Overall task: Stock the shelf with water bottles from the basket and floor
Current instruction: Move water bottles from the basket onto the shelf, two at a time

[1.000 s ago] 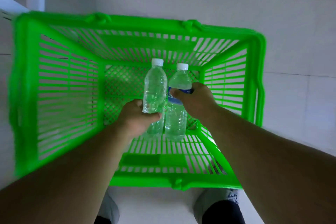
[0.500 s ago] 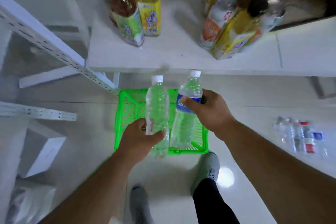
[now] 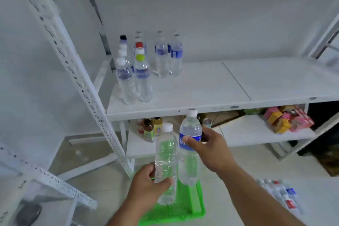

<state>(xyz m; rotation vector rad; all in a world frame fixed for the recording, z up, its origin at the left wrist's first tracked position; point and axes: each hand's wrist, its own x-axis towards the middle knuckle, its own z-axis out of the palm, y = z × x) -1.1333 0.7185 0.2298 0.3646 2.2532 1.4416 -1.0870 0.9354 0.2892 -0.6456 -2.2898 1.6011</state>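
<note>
Raised from the basket [image 3: 183, 207], two slick, light bottles near the shelf [image 3: 192, 93]; my left hand [image 3: 146, 185] and right hand [image 3: 211, 150] grip one each mid-body.

Both forearms extended forward, left hand [image 3: 146, 183] and right hand [image 3: 211, 149] each curled in a grip, thumbs frontward.

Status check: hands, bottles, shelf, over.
Left hand grips unlabelled bottle; right hand grips blue-label bottle. Both upright, below middle shelf. Bottles standing at shelf's left; space right of them open.
</note>
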